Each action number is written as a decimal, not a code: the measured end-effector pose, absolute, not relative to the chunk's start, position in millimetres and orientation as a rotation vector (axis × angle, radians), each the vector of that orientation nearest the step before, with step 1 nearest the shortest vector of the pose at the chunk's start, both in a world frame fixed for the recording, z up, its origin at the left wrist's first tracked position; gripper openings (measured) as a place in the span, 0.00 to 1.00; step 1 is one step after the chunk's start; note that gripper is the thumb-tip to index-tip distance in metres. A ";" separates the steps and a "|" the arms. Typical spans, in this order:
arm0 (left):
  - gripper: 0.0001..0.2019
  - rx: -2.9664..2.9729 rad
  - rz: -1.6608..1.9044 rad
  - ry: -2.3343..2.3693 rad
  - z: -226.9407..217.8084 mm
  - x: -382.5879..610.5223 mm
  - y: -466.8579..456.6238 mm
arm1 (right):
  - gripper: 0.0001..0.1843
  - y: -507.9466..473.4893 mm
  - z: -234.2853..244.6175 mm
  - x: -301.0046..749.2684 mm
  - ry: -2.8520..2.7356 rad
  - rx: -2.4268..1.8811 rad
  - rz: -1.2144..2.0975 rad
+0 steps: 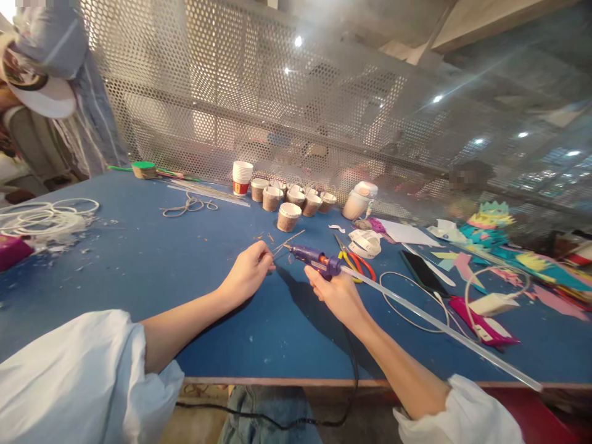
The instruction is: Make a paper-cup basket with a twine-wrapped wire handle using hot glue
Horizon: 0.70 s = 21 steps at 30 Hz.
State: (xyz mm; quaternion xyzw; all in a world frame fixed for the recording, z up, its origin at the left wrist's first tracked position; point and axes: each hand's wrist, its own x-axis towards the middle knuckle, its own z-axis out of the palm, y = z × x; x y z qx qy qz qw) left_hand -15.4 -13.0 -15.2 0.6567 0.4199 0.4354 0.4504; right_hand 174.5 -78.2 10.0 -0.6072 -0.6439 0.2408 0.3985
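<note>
My right hand (337, 295) is closed round the handle of a blue hot glue gun (319, 261). A long clear glue stick (430, 319) sticks out of its back and slants down over my right forearm. In my left hand (253, 269), the fingers pinch thin strands of cord or stick (293, 237) that point up to the right. The gun's nozzle is at these strands; whether it touches them I cannot tell. Beyond my hands, a small paper cup wrapped in brown cord (288, 218) stands upright. Scissors with red handles (363, 264) lie right of the gun.
Several wrapped cups stand behind, beside stacked paper cups (242, 179). A coil of white cord (50, 216) lies far left. On the right are a white tape roll (365, 243), a phone (425, 271), and a pink packet (485, 324). The gun's black cable (354, 370) hangs over the table edge.
</note>
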 end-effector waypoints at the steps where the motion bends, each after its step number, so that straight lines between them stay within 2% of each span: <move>1: 0.06 1.631 1.076 1.038 -15.1 -15.4 -12.9 | 0.21 -78.1 10.2 174.5 -1.620 -1.540 0.608; 21: 0.07 1.669 1.098 0.996 -14.4 -15.5 -14.3 | 0.19 -84.7 8.1 170.1 -1.660 -1.516 0.693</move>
